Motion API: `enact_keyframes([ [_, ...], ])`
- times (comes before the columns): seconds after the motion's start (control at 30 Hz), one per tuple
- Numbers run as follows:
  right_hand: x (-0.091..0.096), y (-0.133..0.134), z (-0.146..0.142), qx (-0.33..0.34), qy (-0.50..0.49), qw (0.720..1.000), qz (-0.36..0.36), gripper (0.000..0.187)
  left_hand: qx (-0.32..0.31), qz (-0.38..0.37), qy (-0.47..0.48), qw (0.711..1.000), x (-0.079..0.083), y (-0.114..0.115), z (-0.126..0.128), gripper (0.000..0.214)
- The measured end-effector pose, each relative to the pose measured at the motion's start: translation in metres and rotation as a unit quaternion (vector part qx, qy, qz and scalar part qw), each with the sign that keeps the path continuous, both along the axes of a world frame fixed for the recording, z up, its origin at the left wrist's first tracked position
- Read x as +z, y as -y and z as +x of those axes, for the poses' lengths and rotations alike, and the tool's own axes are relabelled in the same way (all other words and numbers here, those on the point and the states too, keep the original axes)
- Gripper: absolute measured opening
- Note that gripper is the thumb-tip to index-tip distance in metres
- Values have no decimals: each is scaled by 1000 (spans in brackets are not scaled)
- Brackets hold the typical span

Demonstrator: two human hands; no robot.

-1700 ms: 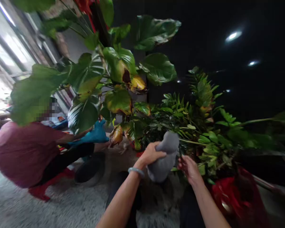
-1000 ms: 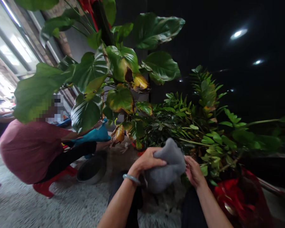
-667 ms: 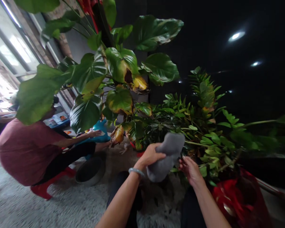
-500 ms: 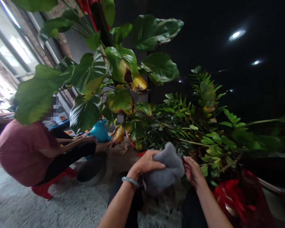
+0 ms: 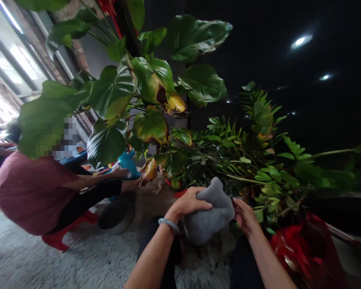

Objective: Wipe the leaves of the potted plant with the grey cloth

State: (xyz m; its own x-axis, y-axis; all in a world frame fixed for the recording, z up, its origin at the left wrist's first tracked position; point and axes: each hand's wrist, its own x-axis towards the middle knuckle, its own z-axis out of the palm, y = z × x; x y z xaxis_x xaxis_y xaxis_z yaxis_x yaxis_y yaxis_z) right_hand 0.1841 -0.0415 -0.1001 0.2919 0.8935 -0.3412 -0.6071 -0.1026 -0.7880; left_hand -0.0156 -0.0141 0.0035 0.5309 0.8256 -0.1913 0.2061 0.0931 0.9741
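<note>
A soft grey plush piece (image 5: 209, 218), perhaps an unstuffed toy skin, hangs over the gap between my knees. My left hand (image 5: 188, 204), with a pale bangle at the wrist, grips its upper left side, thumb across the front. At its right edge is my right hand (image 5: 243, 212), fingers pinched together. Something small and dark seems to be at those fingertips, too small to name. Whether the right fingers also hold the fabric is hard to make out.
Big-leaved potted plants (image 5: 152, 124) fill the space ahead. Red wrapping (image 5: 295, 249) lies at right. On the left, a person in a maroon shirt (image 5: 33, 192) sits on a red stool (image 5: 58, 239), hands on a blue object (image 5: 128, 162). A dark basin (image 5: 116, 216) stands nearby.
My left hand and the grey plush piece have shifted slightly right. The right hand keeps its pinch at the edge. The seated person's hand has moved onto the blue object.
</note>
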Motion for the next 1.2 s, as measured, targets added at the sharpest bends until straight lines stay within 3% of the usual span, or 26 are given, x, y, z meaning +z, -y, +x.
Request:
enact_keyframes([
  [0.1, 3, 0, -2, 1, 1, 1000, 30, 40, 49, 31, 113, 992, 29, -9, 5, 53],
  [0.17, 5, 0, -4, 0, 1, 999, 37, 40, 98, 57, 165, 980, 37, -23, 15, 56],
  [0.23, 6, -1, -5, -1, -3, 1000, 28, 41, 144, 79, 153, 974, 27, -32, 23, 51],
  [0.3, 6, -1, -4, 0, -4, 1000, 14, 42, 163, 90, 75, 980, 5, -31, 24, 42],
  [0.4, 6, -1, -3, -2, -5, 1000, -1, 43, 74, 47, -41, 995, -22, -10, 13, 36],
  [0.5, 6, 0, -2, 2, -6, 1000, 1, 43, -22, 12, -26, 999, -15, 6, 5, 42],
  [0.57, 7, 0, -3, 8, -3, 1000, 16, 42, -2, 34, 38, 999, 3, 3, 8, 48],
  [0.67, 8, -1, -4, 9, -1, 1000, 29, 40, 92, 85, 121, 985, 20, -17, 19, 54],
  [0.73, 8, -1, -4, 0, -4, 1000, 16, 41, 139, 113, 115, 977, 12, -26, 24, 52],
  [0.8, 7, -2, -4, -8, -5, 1000, 2, 42, 143, 117, 45, 982, -5, -25, 22, 46],
  [0.87, 4, -2, -4, -9, -1, 1000, -5, 42, 88, 81, -39, 992, -22, -15, 13, 41],
  [0.93, 3, -2, -3, -4, 3, 1000, -1, 40, 16, 29, -74, 997, -26, -2, 2, 38],
  [1.03, 4, -1, -3, 5, 1, 1000, 16, 41, 2, 12, -10, 1000, -5, 3, -3, 44],
  [1.13, 9, -1, -5, 11, -1, 999, 33, 43, 92, 63, 98, 989, 21, -15, 11, 53],
  [1.2, 11, -1, -6, 13, -2, 999, 36, 43, 148, 96, 125, 976, 24, -29, 24, 50],
])
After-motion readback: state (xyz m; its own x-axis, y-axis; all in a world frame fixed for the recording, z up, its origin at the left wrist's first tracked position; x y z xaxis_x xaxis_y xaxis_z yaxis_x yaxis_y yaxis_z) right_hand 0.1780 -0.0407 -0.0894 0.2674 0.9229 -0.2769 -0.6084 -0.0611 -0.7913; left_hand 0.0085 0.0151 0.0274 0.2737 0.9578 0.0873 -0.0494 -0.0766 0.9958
